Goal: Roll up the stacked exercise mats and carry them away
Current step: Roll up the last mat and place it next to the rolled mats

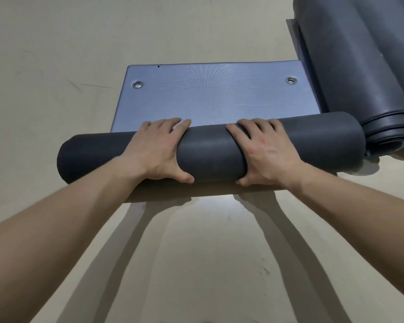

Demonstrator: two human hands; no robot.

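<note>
Left hand [159,150] and right hand [264,151] curl over the rolled mat [210,151].

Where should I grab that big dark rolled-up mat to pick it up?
Round the middle of the rolled mat, hands apart, from above on the near side, where the left hand and right hand grip it. It is a long, thick tube lying crosswise, so holding one end might let it droop. Its flat end lies unrolled on the far side.

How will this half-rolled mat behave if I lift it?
It may spring open: its flat end is not rolled in yet, and only the left hand and right hand grip the roll. Probably bendy, like the slack rolls beside it. Being round, it could roll away.
</note>
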